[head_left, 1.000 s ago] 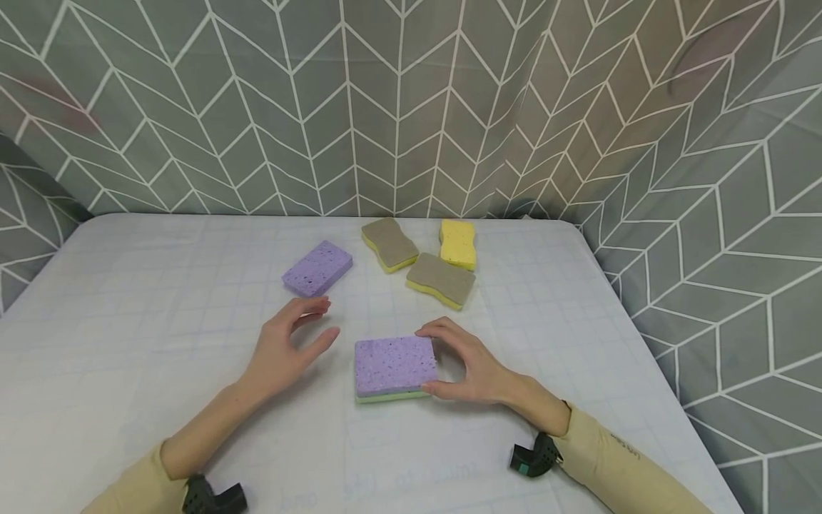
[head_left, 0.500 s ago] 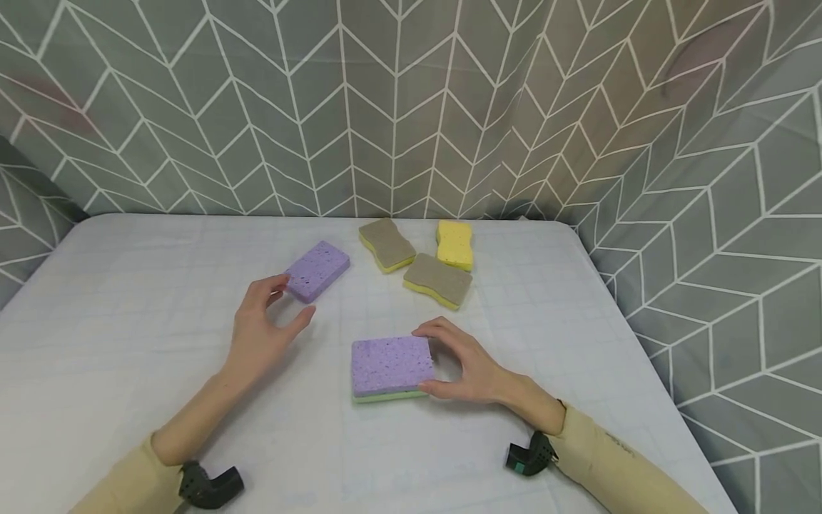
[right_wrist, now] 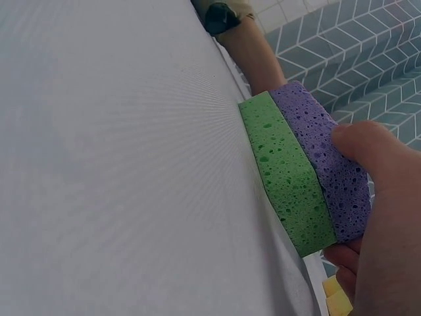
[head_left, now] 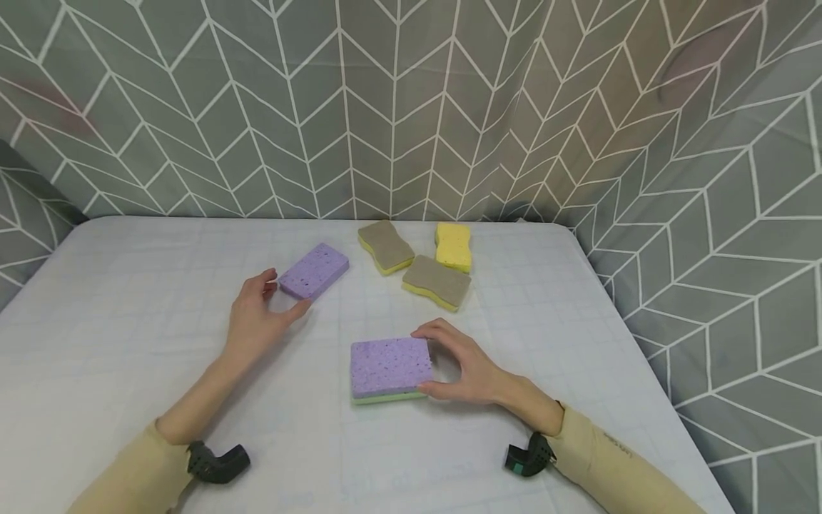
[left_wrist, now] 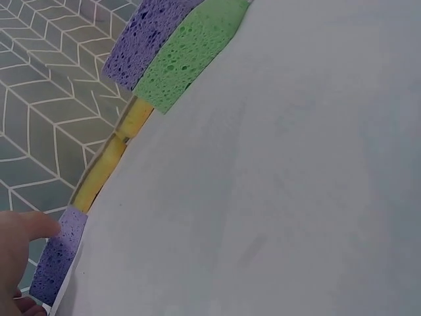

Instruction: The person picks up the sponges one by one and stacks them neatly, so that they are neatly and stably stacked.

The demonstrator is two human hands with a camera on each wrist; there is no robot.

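In the head view, a purple sponge [head_left: 392, 365] lies flat on top of a green sponge [head_left: 389, 398], their edges nearly lined up. My right hand [head_left: 467, 365] grips the right end of the purple one, with thumb on the near side and fingers at the far side; the right wrist view shows the thumb [right_wrist: 355, 141] against the purple layer. Farther left, a second purple sponge [head_left: 315, 271] lies at an angle. My left hand [head_left: 257, 318] pinches its left end between the thumb at the near edge and the fingertips at the left corner.
Two grey-topped yellow scrub sponges, one at the back [head_left: 387, 245] and one nearer [head_left: 438, 281], lie beyond the stack. A yellow sponge [head_left: 453, 247] sits beside them, yellow side up. A patterned grey curtain [head_left: 398, 107] hangs behind the white-covered table [head_left: 160, 285].
My left hand has moved left and forward, away from the stack, and taken hold of the far purple sponge. The right hand stays on the stacked purple sponge.
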